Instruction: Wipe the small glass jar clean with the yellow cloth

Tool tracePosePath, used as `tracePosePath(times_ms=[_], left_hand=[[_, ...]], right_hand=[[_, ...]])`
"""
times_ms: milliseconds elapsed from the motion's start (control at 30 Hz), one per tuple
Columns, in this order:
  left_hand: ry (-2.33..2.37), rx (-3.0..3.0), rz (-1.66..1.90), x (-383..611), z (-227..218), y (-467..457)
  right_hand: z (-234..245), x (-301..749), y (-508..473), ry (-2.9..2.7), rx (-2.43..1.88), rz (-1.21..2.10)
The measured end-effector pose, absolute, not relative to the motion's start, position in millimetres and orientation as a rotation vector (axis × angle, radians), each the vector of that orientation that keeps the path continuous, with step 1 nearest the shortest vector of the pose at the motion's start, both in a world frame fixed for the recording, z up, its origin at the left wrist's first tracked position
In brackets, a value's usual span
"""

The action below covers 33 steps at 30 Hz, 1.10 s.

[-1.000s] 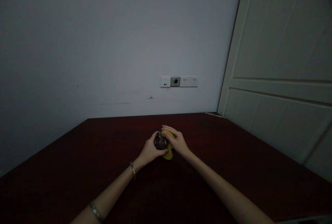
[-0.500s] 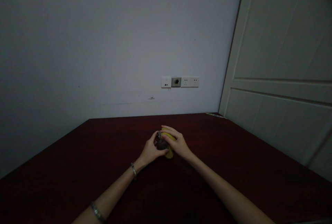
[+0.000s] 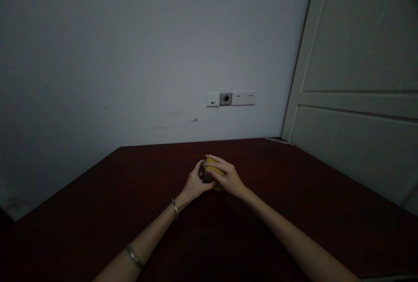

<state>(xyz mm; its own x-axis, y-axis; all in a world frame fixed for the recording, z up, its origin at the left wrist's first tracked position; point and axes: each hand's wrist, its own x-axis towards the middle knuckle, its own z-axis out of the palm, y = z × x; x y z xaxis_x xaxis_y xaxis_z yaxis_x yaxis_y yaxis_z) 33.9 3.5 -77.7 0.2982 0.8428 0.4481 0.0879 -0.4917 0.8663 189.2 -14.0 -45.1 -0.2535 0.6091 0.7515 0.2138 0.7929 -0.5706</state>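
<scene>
A dark, rounded, glossy object [image 3: 206, 177] sat between the two hands, above or on the dark red, wood-look table [image 3: 156, 173]. The left hand [image 3: 195, 185] was wrapped around its left side, thumb toward the wearer, fingers curled along the far side. The right hand [image 3: 232, 178] gripped a yellow, soft-looking cloth [image 3: 215, 170] and pressed it against the right side of the object, some of the cloth hanging below the fingers. The light was too dim to tell whether the object was glass or clear plastic, or whether its base touched the table.

It looked stiff, fairly light and smooth enough to slip, perhaps breakable; the broad side under the left palm seemed the safest hold. The cloth looked limp and easy to bunch, best taken flat under spread fingers.

Beyond the object, the table's far edge met a pale, plain wall [image 3: 163, 55]. Well to its right, the table's side edge ran along a cream, panelled door [image 3: 346, 68]; well to its left, the opposite edge slanted toward the wearer. Tabletop spread to either side of it, leaving both wrists room to turn.
</scene>
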Motion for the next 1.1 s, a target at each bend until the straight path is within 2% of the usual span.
tracePosePath(times_ms=[167,467,733,967,1100], left_hand=[[0.817,1.861,1.214,34.8,-71.3,-3.7],[0.872,1.925,1.233,34.6,-72.2,-1.6],[0.928,2.034,1.219,36.6,-65.7,-8.0],[0.892,2.058,1.234,34.7,-69.5,-2.3],[0.872,2.075,1.247,34.8,-68.5,-3.7]], right_hand=[[-47.4,190.3,-2.5,-1.653,-0.695,0.606],[-42.0,192.5,-17.9,-1.882,-0.606,0.383],[-47.7,191.7,-2.1,-1.662,-0.74,0.568],[-47.3,191.8,-15.4,-1.944,-0.627,0.253],[-47.8,191.4,-10.7,-1.854,-0.698,0.311]])
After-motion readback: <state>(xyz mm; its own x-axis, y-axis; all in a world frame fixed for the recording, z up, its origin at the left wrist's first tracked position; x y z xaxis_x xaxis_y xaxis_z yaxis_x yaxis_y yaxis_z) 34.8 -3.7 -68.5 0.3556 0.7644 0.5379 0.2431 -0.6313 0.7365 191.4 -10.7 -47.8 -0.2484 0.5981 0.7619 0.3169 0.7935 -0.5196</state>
